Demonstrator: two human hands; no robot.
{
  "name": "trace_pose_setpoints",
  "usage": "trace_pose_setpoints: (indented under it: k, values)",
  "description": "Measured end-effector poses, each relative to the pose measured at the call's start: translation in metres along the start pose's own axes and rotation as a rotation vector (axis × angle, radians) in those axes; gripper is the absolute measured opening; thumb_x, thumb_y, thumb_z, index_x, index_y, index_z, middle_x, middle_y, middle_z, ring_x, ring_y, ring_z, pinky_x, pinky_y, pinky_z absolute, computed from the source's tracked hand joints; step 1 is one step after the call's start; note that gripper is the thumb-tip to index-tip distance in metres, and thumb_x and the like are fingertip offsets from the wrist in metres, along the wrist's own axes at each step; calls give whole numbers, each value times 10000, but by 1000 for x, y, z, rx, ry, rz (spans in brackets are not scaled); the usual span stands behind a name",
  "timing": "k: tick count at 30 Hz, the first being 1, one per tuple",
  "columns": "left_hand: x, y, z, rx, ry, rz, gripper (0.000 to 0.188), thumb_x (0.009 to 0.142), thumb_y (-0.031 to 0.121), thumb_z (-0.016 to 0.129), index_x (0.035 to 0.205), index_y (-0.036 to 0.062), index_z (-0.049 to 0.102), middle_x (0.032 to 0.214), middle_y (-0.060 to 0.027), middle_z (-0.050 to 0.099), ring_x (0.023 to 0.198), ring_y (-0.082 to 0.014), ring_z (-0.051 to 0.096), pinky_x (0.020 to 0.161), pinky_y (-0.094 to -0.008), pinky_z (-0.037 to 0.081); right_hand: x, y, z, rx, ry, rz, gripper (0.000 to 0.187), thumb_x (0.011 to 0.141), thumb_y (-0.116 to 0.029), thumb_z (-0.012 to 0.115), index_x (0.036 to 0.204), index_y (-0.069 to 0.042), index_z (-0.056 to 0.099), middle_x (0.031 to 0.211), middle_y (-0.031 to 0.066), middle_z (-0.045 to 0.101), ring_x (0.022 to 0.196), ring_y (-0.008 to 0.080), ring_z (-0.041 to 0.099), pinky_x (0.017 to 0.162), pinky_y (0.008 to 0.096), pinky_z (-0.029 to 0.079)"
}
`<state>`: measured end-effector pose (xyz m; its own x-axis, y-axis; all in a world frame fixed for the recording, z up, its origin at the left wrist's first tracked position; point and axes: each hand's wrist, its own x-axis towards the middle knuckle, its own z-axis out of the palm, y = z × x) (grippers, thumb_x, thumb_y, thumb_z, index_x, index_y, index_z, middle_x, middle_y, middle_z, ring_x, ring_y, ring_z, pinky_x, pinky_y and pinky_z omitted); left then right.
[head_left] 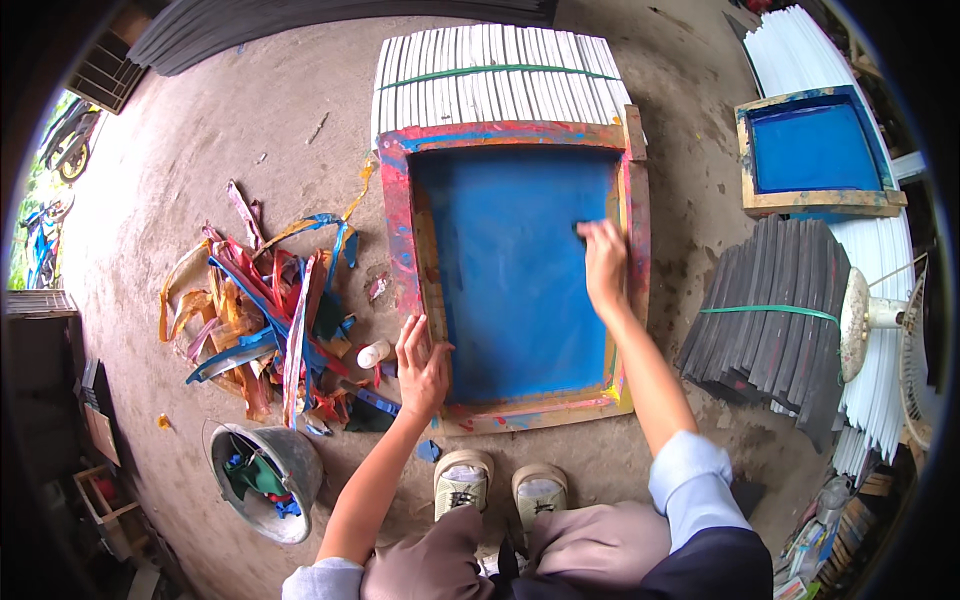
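A wooden screen-printing frame (400, 230), smeared with red and blue paint, lies before me with a blue mesh (520, 270) inside it. My left hand (423, 368) grips its left side near the lower corner, with the thumb over the inner edge and the fingers along the outside. Over the upper right part of the mesh, my right hand (603, 262) is closed on a small dark piece (580, 229), mostly hidden by the fingers. A small white bottle (374, 354) lies just left of my left hand.
Paint-stained strips (270, 310) lie heaped on the left, above a grey bucket (265, 480) of rags. Strapped white sheets (500, 80) stand beyond the frame. To the right are a dark bundle (765, 310), a fan (885, 312) and a smaller blue screen (815, 145).
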<state>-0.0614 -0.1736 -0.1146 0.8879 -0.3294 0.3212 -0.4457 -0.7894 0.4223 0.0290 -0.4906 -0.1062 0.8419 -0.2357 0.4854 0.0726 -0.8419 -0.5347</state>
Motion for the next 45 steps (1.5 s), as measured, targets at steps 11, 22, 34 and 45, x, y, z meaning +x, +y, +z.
trace_pose_setpoints:
  k: [11, 22, 34, 45]
  values:
    - [7, -2, 4, -19, 19, -28, 236, 732, -55, 596, 901, 101, 647, 1393, -181, 375, 1337, -384, 326, 1080, -480, 337, -48, -2, -15, -226, -157, -76, 405, 904, 71, 452, 1300, 16, 519, 1344, 143, 523, 1296, 310, 433, 1065, 394, 389]
    - [1, -4, 2, -31, 8, -13, 254, 711, -65, 592, 902, 92, 652, 1397, -187, 372, 1332, -381, 336, 1084, -471, 340, -3, -11, 22, -426, -265, -361, 579, 934, -333, 533, 1413, -37, 398, 1486, 107, 378, 1397, 255, 312, 1126, 480, 261]
    - [9, 3, 3, -14, 9, -14, 206, 736, -27, 606, 902, 86, 653, 1392, -176, 385, 1327, -369, 353, 1098, -455, 335, 13, 3, 6, -426, -147, -138, 621, 967, -360, 480, 1402, 63, 344, 1444, 230, 354, 1356, 377, 311, 1147, 453, 228]
    - [7, 4, 7, -23, 9, -8, 210, 714, -33, 620, 879, 91, 658, 1405, -172, 374, 1331, -360, 345, 1096, -450, 340, 3, 15, 12, -415, -175, -120, 632, 963, -363, 488, 1437, 18, 317, 1502, 186, 317, 1413, 299, 272, 1137, 471, 238]
